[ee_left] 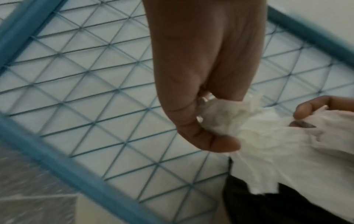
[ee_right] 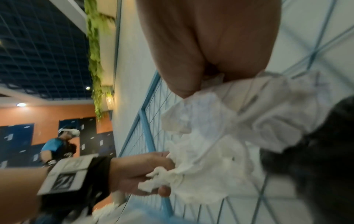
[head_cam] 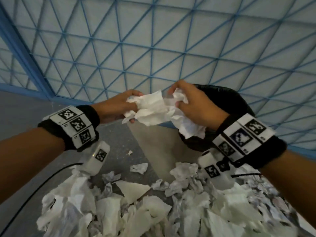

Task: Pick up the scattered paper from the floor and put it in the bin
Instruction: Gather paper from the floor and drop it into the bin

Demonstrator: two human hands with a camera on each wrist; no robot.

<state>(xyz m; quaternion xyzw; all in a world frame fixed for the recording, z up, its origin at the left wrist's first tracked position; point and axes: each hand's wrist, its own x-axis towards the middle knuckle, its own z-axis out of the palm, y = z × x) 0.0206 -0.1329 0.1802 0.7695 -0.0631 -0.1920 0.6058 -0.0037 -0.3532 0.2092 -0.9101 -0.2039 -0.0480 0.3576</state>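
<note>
A bundle of crumpled white paper [head_cam: 159,111] hangs between both my hands above the floor. My left hand [head_cam: 119,106] grips its left end with curled fingers; in the left wrist view the left hand [ee_left: 206,121] closes on the crumpled paper [ee_left: 268,144]. My right hand [head_cam: 193,101] grips the right end, and the paper [ee_right: 220,136] trails below the right hand [ee_right: 201,68]. Just behind and under the right hand stands the bin with a black bag [head_cam: 236,101], mostly hidden by the hand and wrist. A heap of scattered paper [head_cam: 153,207] lies on the grey floor below.
A blue wire-mesh fence panel [head_cam: 153,40] stands right behind the bin. A black cable [head_cam: 34,190] runs across the floor at the left. Small scraps [head_cam: 138,167] lie between heap and bin. Another person [ee_right: 57,145] stands far off in the right wrist view.
</note>
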